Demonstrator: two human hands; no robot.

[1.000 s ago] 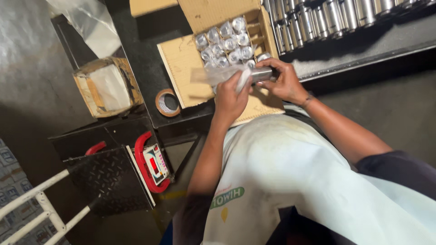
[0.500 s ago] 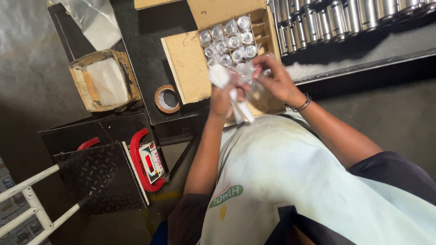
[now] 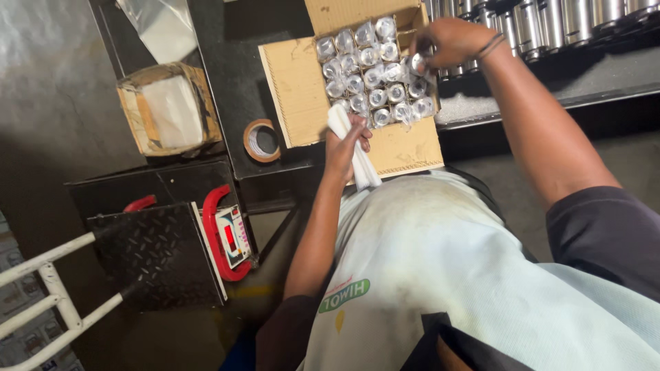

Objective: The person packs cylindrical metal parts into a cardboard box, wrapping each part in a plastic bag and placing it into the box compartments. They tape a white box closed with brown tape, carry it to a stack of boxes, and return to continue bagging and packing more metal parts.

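An open cardboard box (image 3: 295, 89) on a dark bench holds several shiny metal cylinders, each wrapped in clear plastic (image 3: 368, 75). My right hand (image 3: 450, 40) reaches over the box's far right corner, closed on one wrapped metal cylinder (image 3: 418, 63). My left hand (image 3: 346, 143) is at the box's near edge, gripping a white folded bundle of plastic bags (image 3: 354, 148) that hangs down toward my shirt.
A row of bare metal cylinders (image 3: 550, 17) lines a shelf at the top right. A tape roll (image 3: 261, 140) lies left of the box, beside a smaller lined carton (image 3: 168, 108). Below are a platform scale (image 3: 161, 254) with red handles and a white trolley frame (image 3: 51, 288).
My right hand has moved up from the box's near edge to its far right corner with a wrapped cylinder. My left hand now holds the white bundle alone.
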